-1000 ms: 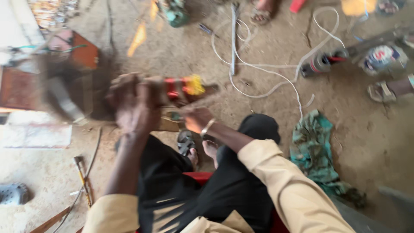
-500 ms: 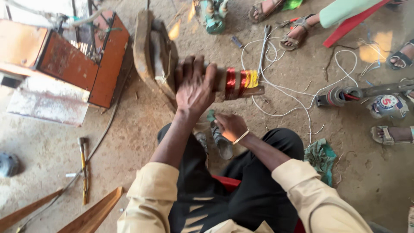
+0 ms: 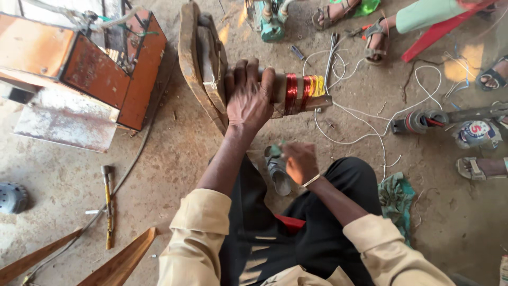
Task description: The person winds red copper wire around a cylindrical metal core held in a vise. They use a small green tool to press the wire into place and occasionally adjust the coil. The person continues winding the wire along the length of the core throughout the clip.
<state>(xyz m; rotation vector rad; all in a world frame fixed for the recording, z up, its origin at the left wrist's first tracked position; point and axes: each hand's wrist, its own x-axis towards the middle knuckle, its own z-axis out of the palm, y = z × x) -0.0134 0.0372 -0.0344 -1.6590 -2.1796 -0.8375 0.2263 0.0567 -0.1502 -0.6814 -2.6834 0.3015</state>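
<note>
Down on the dirt floor (image 3: 174, 159), the left hand (image 3: 248, 98) lies palm-down over a rotor shaft (image 3: 296, 91), fingers curled over its top and pressed against it, so it grips the shaft near the big rusty disc (image 3: 198, 69) that stands on edge at the shaft's left end. Right of the fingers the shaft shows red and yellow wire bands (image 3: 301, 87) (copper-coloured, tightly wound), and a flat metal bar (image 3: 312, 103) lies along its underside. The right hand (image 3: 299, 161) hangs lower, above a sandal (image 3: 278, 172), closed into a loose fist; something small and greenish shows at its fingertips, too blurred to tell. An orange metal box (image 3: 79, 58) sits at upper left, a hammer (image 3: 107, 204) lies on the ground at left, white cable (image 3: 370, 114) loops across the dirt at right, and a green rag (image 3: 397, 198) lies beside the person's knee.
</note>
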